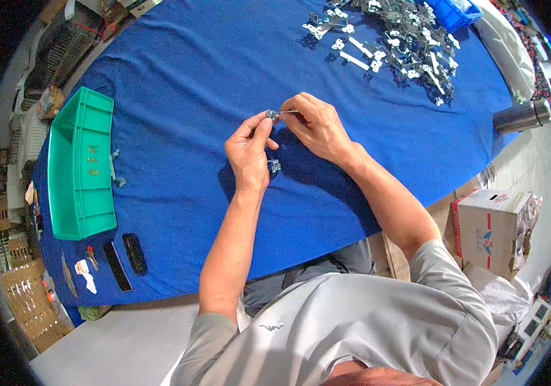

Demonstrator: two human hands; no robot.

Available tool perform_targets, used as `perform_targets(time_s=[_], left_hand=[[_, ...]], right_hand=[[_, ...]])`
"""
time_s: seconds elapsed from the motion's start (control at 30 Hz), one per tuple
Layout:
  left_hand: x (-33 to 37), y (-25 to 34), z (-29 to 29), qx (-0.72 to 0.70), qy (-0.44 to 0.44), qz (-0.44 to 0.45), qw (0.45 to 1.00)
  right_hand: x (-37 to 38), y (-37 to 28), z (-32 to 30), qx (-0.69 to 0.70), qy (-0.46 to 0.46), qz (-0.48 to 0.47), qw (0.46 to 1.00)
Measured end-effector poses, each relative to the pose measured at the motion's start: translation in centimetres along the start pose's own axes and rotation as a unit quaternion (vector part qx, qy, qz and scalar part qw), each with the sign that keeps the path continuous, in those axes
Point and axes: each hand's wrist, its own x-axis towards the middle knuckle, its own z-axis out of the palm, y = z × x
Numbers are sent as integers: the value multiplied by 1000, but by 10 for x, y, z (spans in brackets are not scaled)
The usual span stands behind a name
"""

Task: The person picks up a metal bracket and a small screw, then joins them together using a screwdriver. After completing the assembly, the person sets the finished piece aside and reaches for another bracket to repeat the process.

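Note:
Over the blue cloth [179, 212], my two hands meet near the middle. My left hand [250, 154] is closed, with thumb and fingertips pinching a small grey metal fitting [271, 114]. From the right, my right hand [317, 128] comes in with its fingers closed on a thin metal piece [288, 112] that reaches to the fitting. Whether the two pieces are joined I cannot tell. Beside my left palm is another small shiny metal fitting [275, 166], apparently on the cloth.
At the far right lies a heap of metal fittings [410, 48] before a blue bin [452, 13]. A green crate [82, 164] stands left, with a black case [135, 254] and keys [91, 257] nearer. A steel flask [522, 116] and a carton [491, 228] are right.

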Motion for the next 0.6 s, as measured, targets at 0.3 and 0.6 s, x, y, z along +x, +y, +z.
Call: perform_targets(time_s=[0.3,0.6], left_hand=[[-2,-2,1,51,11,29,998],[-4,-1,3,97,4,44,994]], right_hand=[[-1,1,-1,-36,8,-14,999],[-4,11,2,-110,-10,24,994]])
